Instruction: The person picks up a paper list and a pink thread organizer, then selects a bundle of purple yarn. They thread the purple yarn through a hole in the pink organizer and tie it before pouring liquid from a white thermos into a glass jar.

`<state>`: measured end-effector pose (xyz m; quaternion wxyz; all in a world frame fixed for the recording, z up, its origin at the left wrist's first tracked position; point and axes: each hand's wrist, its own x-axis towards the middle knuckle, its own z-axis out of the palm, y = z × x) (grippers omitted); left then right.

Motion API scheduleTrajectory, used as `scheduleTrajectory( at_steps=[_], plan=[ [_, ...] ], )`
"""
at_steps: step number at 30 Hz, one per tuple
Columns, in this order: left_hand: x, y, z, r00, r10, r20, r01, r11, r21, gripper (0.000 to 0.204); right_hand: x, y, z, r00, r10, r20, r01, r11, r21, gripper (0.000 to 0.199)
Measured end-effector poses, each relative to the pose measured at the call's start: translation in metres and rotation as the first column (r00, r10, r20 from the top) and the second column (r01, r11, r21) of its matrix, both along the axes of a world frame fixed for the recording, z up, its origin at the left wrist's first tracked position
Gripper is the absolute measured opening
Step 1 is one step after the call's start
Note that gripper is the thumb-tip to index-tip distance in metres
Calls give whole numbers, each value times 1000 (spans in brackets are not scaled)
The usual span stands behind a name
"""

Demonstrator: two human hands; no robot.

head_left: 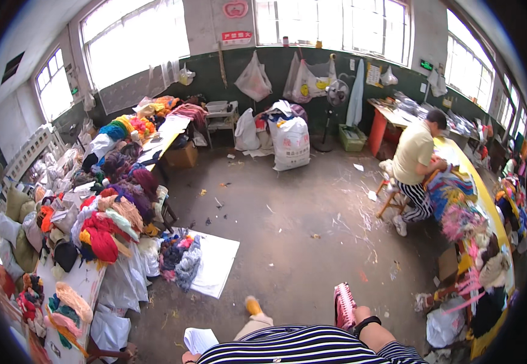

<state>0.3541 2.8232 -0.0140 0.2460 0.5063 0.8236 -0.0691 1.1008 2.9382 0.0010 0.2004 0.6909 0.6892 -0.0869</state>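
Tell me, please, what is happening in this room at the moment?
The person's right hand grips a pink-and-red bundle. The left hand, barely in view, seems to hold white paper. At the right, a co-worker sits on a wooden stool at a long table heaped with colourful yarn. More yarn is piled on the left; some lies partly on a white sheet.

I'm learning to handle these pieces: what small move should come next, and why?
Perhaps bring the right hand inward, so the pink striped bundle it holds comes beside the small white sheet at the left hand. The two are apart, toward opposite sides of the body; together they would likely be easier to look over.
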Motion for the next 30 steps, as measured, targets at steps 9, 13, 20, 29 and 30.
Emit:
scheduleTrajectory(
  at_steps=[9,13,20,29,30],
  plan=[
    [-69,371,-18,989,14,149,-50,971,235,34,-24,255,-79,952,-277,-130,226,924,-310,41],
    [-89,499,9,950,271,156,-297,938,179,29,-46,373,-30,985,-109,-130,58,936,-347,33],
    [-82,774,43,899,407,162,-438,847,303,47,-132,644,69,760,-456,-463,432,887,-164,40],
    [-113,925,1,656,752,64,-754,656,19,54,-211,1093,40,-649,-649,-397,242,319,-917,27],
    [-118,938,7,636,769,61,-771,637,11,53,-232,1145,40,-660,-657,-365,248,268,-931,32]
  ],
)
